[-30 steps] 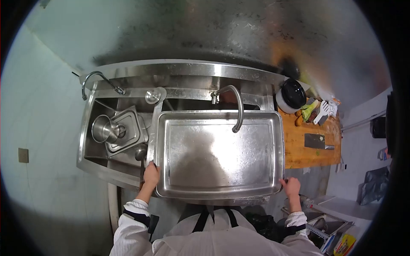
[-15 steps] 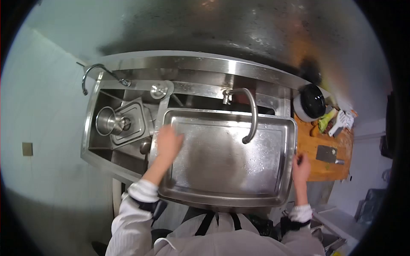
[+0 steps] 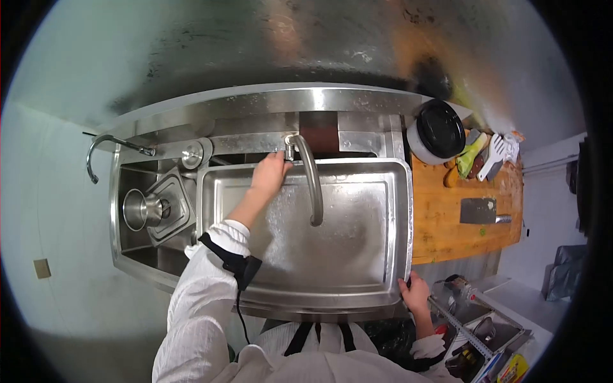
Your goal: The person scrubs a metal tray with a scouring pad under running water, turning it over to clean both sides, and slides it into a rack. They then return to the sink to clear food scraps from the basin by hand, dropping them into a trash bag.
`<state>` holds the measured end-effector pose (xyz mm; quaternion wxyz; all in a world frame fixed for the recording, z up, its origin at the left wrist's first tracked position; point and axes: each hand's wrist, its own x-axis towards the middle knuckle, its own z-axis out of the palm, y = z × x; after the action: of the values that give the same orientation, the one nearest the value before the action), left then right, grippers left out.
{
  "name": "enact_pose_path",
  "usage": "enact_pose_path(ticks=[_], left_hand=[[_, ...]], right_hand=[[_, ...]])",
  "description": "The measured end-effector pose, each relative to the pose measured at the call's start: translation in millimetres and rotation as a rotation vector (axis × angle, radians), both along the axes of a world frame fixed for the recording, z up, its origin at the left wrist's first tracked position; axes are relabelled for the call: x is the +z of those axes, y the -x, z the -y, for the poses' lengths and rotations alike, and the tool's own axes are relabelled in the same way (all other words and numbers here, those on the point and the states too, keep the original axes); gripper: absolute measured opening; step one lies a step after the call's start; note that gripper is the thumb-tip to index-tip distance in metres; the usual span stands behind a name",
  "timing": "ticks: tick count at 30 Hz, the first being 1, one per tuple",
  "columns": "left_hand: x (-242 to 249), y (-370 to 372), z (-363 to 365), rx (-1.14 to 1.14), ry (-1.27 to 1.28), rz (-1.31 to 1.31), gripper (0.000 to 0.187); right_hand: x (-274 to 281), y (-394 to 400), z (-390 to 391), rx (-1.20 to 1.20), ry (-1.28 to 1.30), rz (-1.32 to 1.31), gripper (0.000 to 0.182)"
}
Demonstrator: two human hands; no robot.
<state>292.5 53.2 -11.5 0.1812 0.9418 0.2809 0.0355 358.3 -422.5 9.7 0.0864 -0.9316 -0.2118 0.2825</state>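
Observation:
A large rectangular steel tray (image 3: 401, 223) lies over the sink, its inside wet. My left hand (image 3: 271, 173) is at the tray's back edge, its fingers closed at the base of the curved faucet (image 3: 310, 169). The faucet's spout hangs over the tray, and no stream of water shows. At the tray's front right corner, my right hand (image 3: 415, 292) grips the rim, thumb and fingers around it.
The left basin holds a steel pot (image 3: 135, 209) and a smaller tray (image 3: 172, 198); a second faucet (image 3: 105, 142) arches behind. On the right, a wooden board (image 3: 437, 210) bears a cleaver (image 3: 478, 210), a white slotted spatula (image 3: 493, 156) and a black-lidded pot (image 3: 438, 131).
My left hand has moved from above the tray's left side to the faucet base. My right hand has slid down to the front right corner. The view has shifted to the right.

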Motion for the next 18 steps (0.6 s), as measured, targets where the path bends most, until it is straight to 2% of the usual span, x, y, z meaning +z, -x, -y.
enact_pose_path(ticks=[3,5,9,12,18], left_hand=[[-4,-8,-11,-0.055,-0.008,-0.081,0.020],[-5,-13,-9,-0.167,-0.079,-0.102,0.029],[-13,-16,-11,-0.188,-0.084,-0.083,0.027],[-15,-16,-15,-0.193,-0.034,0.012,0.025],[-17,-18,-33,-0.025,0.228,0.091,0.027]], right_hand=[[-9,3,-6,-0.016,-0.094,0.006,0.028],[-7,4,-4,-0.022,-0.065,-0.005,0.028],[-5,5,-7,-0.018,-0.042,0.007,0.029],[-7,6,-5,0.026,-0.039,0.035,0.029],[-4,4,-6,0.018,-0.059,-0.007,0.030]])
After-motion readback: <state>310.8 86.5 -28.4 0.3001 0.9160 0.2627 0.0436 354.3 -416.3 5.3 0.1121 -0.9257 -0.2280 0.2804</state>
